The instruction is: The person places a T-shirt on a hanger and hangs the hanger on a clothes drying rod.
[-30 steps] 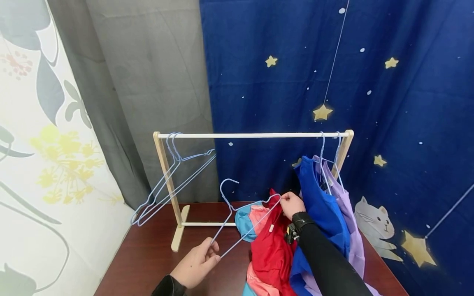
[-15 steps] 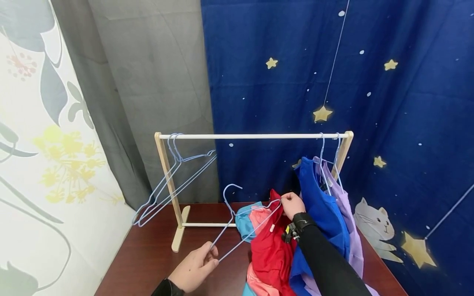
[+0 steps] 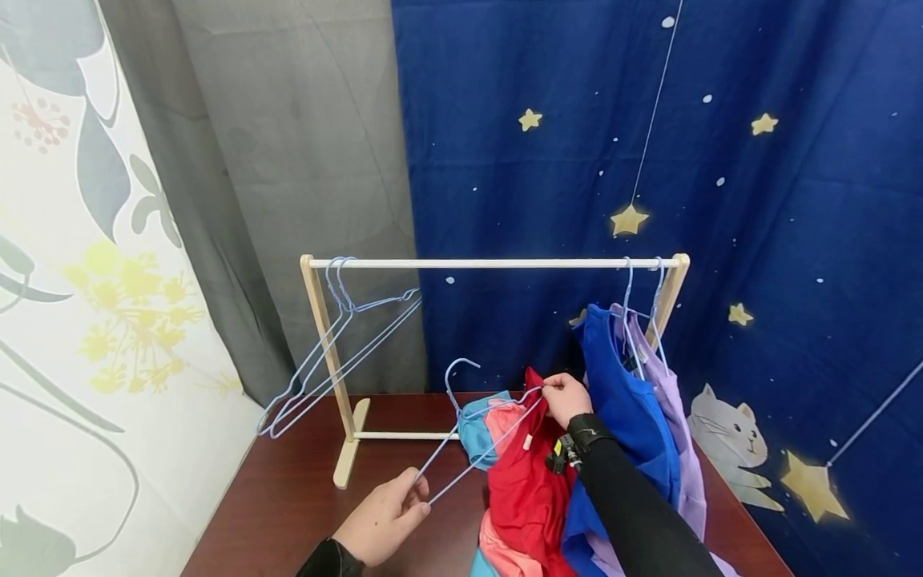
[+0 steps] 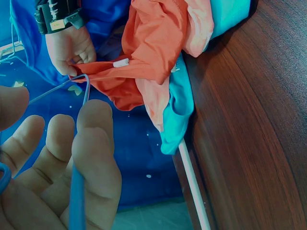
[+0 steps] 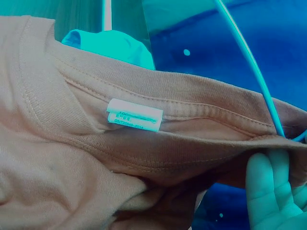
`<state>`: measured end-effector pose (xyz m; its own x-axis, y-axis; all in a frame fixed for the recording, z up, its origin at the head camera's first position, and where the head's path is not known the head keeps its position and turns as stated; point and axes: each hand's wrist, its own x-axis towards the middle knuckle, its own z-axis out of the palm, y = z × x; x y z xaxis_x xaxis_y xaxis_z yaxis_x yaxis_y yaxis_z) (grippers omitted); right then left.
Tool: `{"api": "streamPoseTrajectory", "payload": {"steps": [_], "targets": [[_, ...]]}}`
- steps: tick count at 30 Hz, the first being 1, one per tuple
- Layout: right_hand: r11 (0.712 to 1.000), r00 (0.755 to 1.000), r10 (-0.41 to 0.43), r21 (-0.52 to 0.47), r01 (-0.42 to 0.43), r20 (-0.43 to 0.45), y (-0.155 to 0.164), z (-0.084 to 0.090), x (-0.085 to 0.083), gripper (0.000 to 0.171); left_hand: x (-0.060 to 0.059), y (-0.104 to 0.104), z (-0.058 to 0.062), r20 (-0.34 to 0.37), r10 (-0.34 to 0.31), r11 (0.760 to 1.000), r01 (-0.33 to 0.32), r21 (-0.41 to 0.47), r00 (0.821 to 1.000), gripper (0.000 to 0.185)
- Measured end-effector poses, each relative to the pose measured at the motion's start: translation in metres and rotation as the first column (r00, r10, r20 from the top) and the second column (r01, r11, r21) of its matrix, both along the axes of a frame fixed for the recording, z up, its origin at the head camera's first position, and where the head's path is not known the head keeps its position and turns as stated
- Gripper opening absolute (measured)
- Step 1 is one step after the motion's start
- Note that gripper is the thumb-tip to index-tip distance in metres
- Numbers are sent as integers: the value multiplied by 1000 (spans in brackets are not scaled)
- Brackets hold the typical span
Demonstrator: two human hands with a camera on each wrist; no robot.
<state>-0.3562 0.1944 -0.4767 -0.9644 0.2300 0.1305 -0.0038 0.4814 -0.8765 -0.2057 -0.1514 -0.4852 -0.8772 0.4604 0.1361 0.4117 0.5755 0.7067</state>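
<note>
Head view shows the left hand (image 3: 385,517) gripping a blue hanger (image 3: 472,437) while the right hand (image 3: 566,399) pinches the red shirt (image 3: 530,489) collar against it.

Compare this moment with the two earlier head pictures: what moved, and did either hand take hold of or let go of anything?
The blue wire hanger shifted right and slightly down, its hook nearer the red shirt. No grip changed: the left hand still holds the hanger's lower corner, and the right hand still pinches its other end at the shirt's collar. The rack and the clothes hanging on it stayed put.
</note>
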Motion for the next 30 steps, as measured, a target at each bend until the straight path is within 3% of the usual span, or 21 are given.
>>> {"api": "streamPoseTrajectory", "payload": {"steps": [8,19,25,30], "targets": [[998,999,32,58,-29,-40,1,-6,-4,28,0,2,2,-14,-3,1000,3,-10,1000,10],[955,980,47,296,13,-193,-4,-9,-2,26,1,7,3,1,4,1000,-4,-24,1000,12],[939,983,74,344,-11,-169,-11,-3,-1,30,0,11,2,-2,23,999,-23,-32,1000,13],[945,989,79,325,-34,-124,-18,0,3,31,1,14,3,9,30,999,-30,-28,1000,13]]}}
